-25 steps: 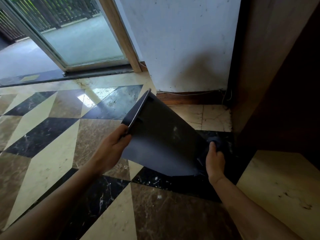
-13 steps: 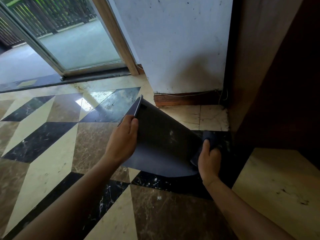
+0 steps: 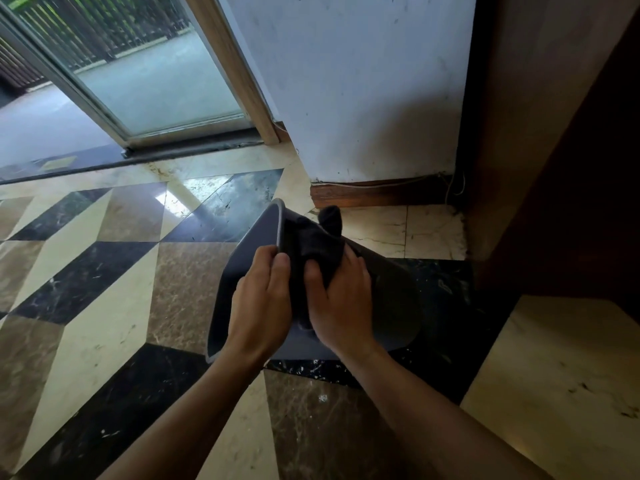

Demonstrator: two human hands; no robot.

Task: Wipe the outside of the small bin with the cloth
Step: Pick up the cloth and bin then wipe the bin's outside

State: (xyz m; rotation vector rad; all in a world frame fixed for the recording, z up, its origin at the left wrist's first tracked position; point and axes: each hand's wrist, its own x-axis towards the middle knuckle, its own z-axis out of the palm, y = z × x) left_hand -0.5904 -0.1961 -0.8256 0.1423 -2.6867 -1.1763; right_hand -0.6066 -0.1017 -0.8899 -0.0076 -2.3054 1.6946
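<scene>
The small dark grey bin point(image 3: 391, 299) is tipped on its side above the floor, with its open mouth facing left and its base toward the right. My left hand point(image 3: 259, 303) grips the bin's rim, fingers curled over the edge. A dark cloth point(image 3: 317, 242) lies bunched against the bin's outer wall near the rim. My right hand point(image 3: 341, 303) holds that cloth and presses it onto the bin. Both hands sit side by side, almost touching. The part of the bin under my hands is hidden.
The marble floor point(image 3: 104, 306) has a black, brown and cream pattern. A white wall point(image 3: 363, 98) with a wooden skirting stands behind the bin. A dark wooden cabinet point(image 3: 554, 150) rises at the right. A glass sliding door point(image 3: 138, 81) is at the far left.
My right hand has brought the cloth from the bin's base up to the wall near the rim. The bin has turned so its mouth faces left. My left hand stays on the rim.
</scene>
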